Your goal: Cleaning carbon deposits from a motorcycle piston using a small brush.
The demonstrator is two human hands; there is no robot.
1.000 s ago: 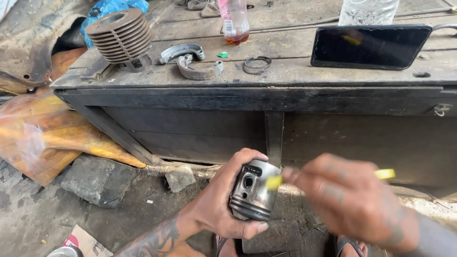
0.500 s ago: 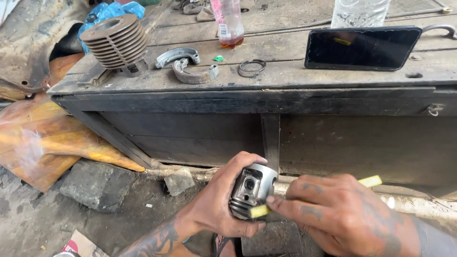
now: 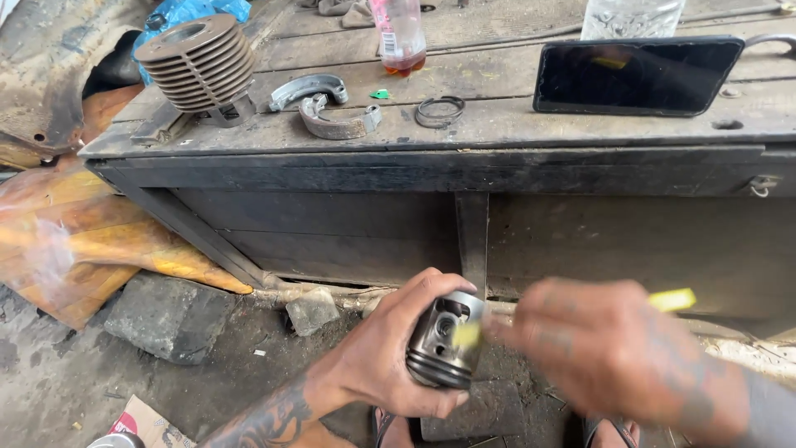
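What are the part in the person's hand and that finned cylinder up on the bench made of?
The piston in the left hand looks like cast metal, probably aluminium: dull grey with a soft sheen. The finned cylinder also looks like cast metal, matt, grimy and brownish.

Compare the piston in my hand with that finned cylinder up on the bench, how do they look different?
The piston is small, smooth-sided and ring-grooved, gripped tilted in the left hand; the finned cylinder is much bigger, stacked with cooling fins, resting tilted on the wooden bench. Both are round grey metal.
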